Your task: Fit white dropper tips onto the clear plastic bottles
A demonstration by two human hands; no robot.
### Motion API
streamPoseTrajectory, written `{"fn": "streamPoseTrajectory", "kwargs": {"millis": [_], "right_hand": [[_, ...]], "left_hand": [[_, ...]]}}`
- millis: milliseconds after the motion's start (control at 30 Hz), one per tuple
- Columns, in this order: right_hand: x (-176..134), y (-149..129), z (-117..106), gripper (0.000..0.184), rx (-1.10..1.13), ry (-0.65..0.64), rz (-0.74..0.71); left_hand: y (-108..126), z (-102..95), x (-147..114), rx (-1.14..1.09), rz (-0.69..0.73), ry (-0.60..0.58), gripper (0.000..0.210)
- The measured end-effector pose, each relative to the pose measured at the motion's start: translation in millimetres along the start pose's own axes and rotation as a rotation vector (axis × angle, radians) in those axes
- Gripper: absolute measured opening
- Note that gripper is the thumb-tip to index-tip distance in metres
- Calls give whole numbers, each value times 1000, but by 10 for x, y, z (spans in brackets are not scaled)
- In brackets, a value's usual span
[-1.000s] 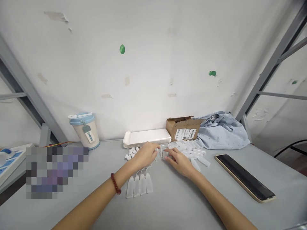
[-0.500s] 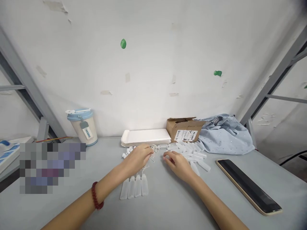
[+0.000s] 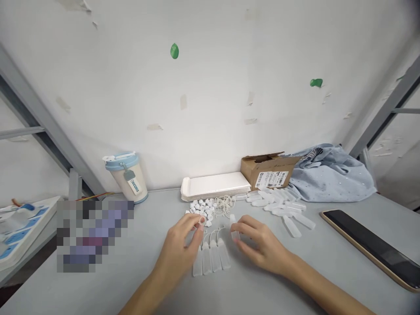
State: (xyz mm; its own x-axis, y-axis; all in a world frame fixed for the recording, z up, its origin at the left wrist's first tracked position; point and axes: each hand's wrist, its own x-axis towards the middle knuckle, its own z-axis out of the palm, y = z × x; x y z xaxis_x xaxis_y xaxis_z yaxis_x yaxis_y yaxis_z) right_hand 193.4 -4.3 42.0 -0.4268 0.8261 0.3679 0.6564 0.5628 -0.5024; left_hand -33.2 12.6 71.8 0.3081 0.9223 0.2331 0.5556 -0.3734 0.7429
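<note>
Between the thumb and forefinger of my left hand (image 3: pixel 182 240) is a small whitish ring (image 3: pixel 202 221), probably the end of a thin strap. My right hand (image 3: pixel 262 245) grips a small translucent bottle (image 3: pixel 233 227), neck up, to the right of the ring; the two are apart. Below and between my hands lies a row of several like bottles (image 3: pixel 211 259) with thin curved straps at their necks. Beyond my hands are a heap of white caps (image 3: pixel 199 206) and a tangle of thin whitish straps (image 3: pixel 225 204). Loose bottles (image 3: pixel 280 202) lie scattered behind my right hand.
A stack of white trays (image 3: pixel 215 186) and a cardboard box (image 3: pixel 267 173) stand against the wall, with light blue cloth (image 3: pixel 333 177) beside them. A tumbler (image 3: pixel 129 179) is at back left, a power strip (image 3: pixel 29 227) at far left. A phone (image 3: pixel 370 245) lies at right.
My left hand has come back from the strap tangle with a small ring. My right hand has left the loose bottles holding one of them. The camera view has shifted slightly left.
</note>
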Motion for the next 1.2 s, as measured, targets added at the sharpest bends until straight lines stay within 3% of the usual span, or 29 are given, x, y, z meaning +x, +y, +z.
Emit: {"fn": "streamPoseTrajectory", "kwargs": {"millis": [400,700,1000,1200], "right_hand": [[-91,-282,62,19,70,-38,-119],[-112,-443,79,19,159,-74,-162],[-107,-385,113,20,200,-45,-110],[-106,-354,127,21,183,10,-145]], "left_hand": [[45,249,-131,-68,247,60,24],[169,228,-159,-253,11,72,23],[184,243,-242,-423,-92,-76,35],[230,267,-235,-485,-143,-41,34]]}}
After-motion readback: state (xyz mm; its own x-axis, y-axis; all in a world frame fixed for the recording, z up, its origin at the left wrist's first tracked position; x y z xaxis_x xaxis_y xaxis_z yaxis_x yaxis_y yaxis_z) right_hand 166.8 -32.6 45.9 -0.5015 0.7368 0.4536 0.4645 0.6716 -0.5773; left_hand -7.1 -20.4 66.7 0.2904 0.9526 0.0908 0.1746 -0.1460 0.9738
